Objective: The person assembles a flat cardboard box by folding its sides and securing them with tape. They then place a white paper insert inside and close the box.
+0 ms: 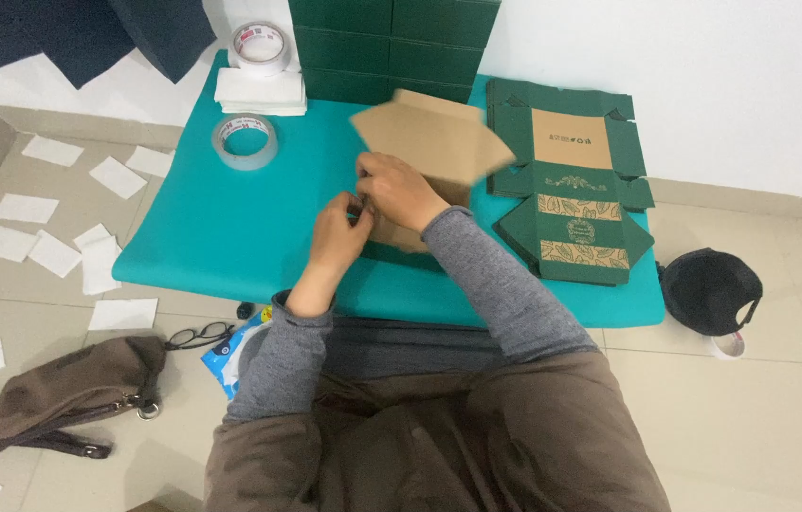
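Note:
A partly folded cardboard box [434,137], brown inside and dark green outside, stands on the teal mat [221,237] in front of me. My right hand [399,190] grips its near wall, with a brown flap raised and blurred behind it. My left hand [339,230] pinches the same near edge just below and left of the right hand. Both hands touch the box.
A stack of flat green box blanks [576,190] lies to the right on the mat. Folded green boxes [391,43] stand at the back. Two tape rolls [246,140] and white sheets [259,90] sit at left. Paper scraps, a brown bag [69,384], glasses and a black cap [709,289] lie on the floor.

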